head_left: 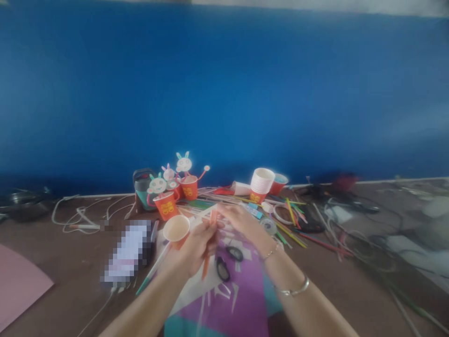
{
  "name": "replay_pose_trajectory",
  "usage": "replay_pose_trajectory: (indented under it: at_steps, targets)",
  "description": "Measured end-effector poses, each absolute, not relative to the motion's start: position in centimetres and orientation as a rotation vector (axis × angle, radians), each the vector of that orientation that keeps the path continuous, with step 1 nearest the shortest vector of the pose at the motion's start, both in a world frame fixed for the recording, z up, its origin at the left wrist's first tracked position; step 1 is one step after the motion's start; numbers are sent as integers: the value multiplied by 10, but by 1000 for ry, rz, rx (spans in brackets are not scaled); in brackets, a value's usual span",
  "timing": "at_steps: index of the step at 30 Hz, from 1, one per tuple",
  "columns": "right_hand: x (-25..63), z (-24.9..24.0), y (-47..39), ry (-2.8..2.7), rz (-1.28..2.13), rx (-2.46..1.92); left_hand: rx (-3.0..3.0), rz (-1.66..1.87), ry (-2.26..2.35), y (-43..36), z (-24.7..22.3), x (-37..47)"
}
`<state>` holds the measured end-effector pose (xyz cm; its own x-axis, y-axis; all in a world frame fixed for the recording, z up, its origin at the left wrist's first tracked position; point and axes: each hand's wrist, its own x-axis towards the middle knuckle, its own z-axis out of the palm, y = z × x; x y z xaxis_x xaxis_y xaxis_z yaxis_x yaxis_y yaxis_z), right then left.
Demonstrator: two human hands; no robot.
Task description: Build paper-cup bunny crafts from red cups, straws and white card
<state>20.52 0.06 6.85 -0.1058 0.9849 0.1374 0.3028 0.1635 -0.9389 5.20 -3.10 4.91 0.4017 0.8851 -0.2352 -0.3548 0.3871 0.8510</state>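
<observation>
strip (pixel 206 269), orange, gripped in left hand (pixel 200 242), just left of scissors (pixel 226 264); right hand (pixel 242 222) at strip's top, can't tell if pinching; stacked cups (pixel 263 180) beyond scissors.

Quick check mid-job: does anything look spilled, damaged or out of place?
Mainly clutter: white paper scraps lie strewn around the black-handled scissors, and coloured sticks sprawl untidily at odd angles, right of the stacked cups. I see no spill or damage, though blur hides fine detail.
</observation>
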Motion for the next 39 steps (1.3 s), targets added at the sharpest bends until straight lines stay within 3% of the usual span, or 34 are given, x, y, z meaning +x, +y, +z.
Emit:
replay_pose_trajectory:
  at_steps: [6,16,21,31,39]
  targets:
    - [294,78,10,-2026,227,-2368,735,906,790,-28,45,49]
    - [293,54,14,-2114,249,-2526,755,936,791,-25,47,43]
    - [304,74,13,-2093,256,-2386,758,949,795,-23,44,42]
    - [247,87,-3,-1649,1244,-1232,839,1001,850,-26,55,41]
    - [239,83,1,-1864,1331,-1041,932,1122,927,-29,63,43]
